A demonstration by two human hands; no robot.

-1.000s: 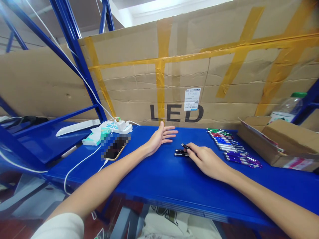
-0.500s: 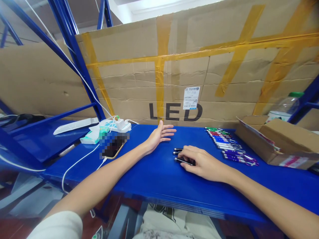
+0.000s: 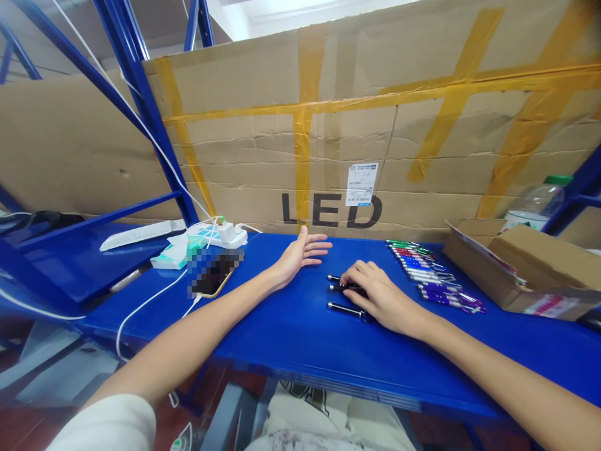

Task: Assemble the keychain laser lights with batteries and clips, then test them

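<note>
My left hand (image 3: 302, 253) rests on the blue table (image 3: 291, 332), palm turned up, fingers stretched out and holding nothing. My right hand (image 3: 378, 294) lies palm down over a small group of black pens (image 3: 339, 283), fingertips touching the two farther ones. A third black pen (image 3: 345, 309) lies alone just in front of that hand, by its thumb side. A row of several coloured pens (image 3: 425, 269) is laid out to the right of my right hand.
A phone (image 3: 212, 280) on a white cable lies left of my left arm, with a power strip (image 3: 220, 237) and tissue pack (image 3: 174, 255) behind it. An open cardboard box (image 3: 521, 269) and a plastic bottle (image 3: 539, 203) stand at the right. A large taped "LED" carton (image 3: 328, 138) walls the back.
My right hand set a black pen down on the table nearer to me, then moved back onto the other two black pens. My left hand stayed where it was.
</note>
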